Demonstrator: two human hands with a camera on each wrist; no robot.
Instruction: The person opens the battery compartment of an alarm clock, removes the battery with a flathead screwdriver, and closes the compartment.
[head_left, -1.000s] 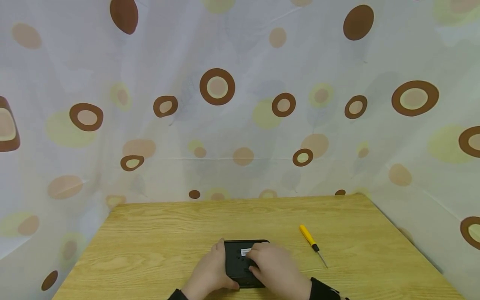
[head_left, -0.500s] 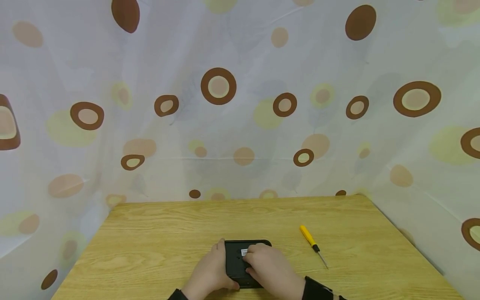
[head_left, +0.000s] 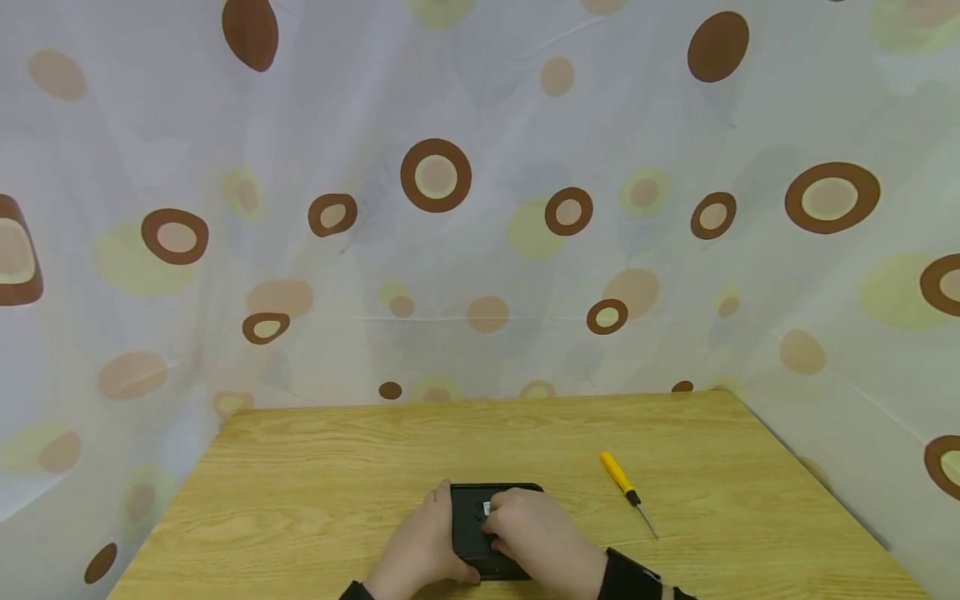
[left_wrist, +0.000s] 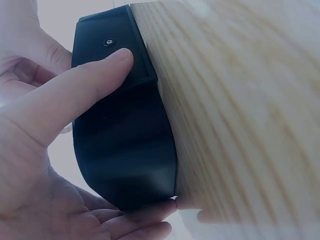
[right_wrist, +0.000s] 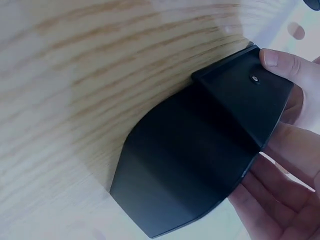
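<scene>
Right hand further left across the black device, white label more covered than a second ago.
The left hand (head_left: pixel 423 533) is clamped on the left side of the black device (head_left: pixel 467 537), on the table (head_left: pixel 315 467); the right hand (head_left: pixel 536 529) curls over its face — cannot tell whether its fingertips pinch anything — and hides part of the white label (head_left: pixel 487 508). The yellow screwdriver (head_left: pixel 628 494) lies to the right, unmoved.
</scene>
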